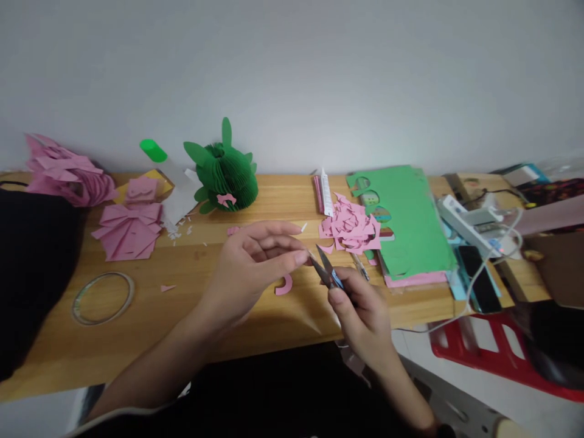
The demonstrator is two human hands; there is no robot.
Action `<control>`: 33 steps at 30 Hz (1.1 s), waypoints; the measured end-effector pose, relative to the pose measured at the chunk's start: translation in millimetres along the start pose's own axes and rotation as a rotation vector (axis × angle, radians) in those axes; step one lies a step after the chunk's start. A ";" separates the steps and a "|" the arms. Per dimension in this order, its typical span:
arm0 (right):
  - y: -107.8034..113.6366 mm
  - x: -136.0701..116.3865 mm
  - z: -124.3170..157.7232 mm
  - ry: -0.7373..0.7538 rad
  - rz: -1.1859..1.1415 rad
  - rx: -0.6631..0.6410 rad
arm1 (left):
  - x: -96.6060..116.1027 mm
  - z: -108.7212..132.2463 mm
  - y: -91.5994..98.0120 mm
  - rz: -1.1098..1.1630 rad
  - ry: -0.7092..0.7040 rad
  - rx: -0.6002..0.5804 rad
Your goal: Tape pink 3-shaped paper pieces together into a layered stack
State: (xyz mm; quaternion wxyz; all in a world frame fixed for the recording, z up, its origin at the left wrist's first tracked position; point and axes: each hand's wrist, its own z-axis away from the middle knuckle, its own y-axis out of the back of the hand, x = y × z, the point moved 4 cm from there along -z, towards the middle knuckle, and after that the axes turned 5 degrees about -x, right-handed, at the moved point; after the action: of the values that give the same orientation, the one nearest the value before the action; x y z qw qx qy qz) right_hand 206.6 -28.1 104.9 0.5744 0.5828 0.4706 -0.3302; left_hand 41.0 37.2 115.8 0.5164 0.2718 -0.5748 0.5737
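Observation:
My right hand grips a small pair of scissors, whose dark blades are spread apart and point toward my left hand. The thumb and fingers of my left hand are pinched together at the blade tips; what lies between them is too small to make out. A tiny white sliver shows at its index fingertip. On the table below lies a curved pink paper strip, partly covered by the left hand. Pink paper scraps are heaped beyond the scissors.
A green folded-paper cactus stands at the back, left of a glue tube. Green paper sheets, a phone and a power strip lie right. At left are a folded pink paper dress and a tape roll.

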 end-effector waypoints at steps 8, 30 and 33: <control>-1.0 3.9 -0.7 -0.088 -0.152 -0.052 | -0.8 0.9 1.7 -0.056 0.004 -0.010; -17.5 8.8 -1.7 -0.318 -0.547 -0.117 | 2.8 0.0 -1.5 -0.100 -0.021 0.044; -17.5 10.4 -1.1 -0.319 -0.550 -0.113 | 3.4 0.0 -2.7 -0.104 -0.015 0.047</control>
State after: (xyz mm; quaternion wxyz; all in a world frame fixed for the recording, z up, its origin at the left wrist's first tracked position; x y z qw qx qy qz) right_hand 193.7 -27.1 89.1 0.5616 0.3419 0.5321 -0.5335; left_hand 42.4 37.6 119.9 0.5345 0.3175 -0.5502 0.5574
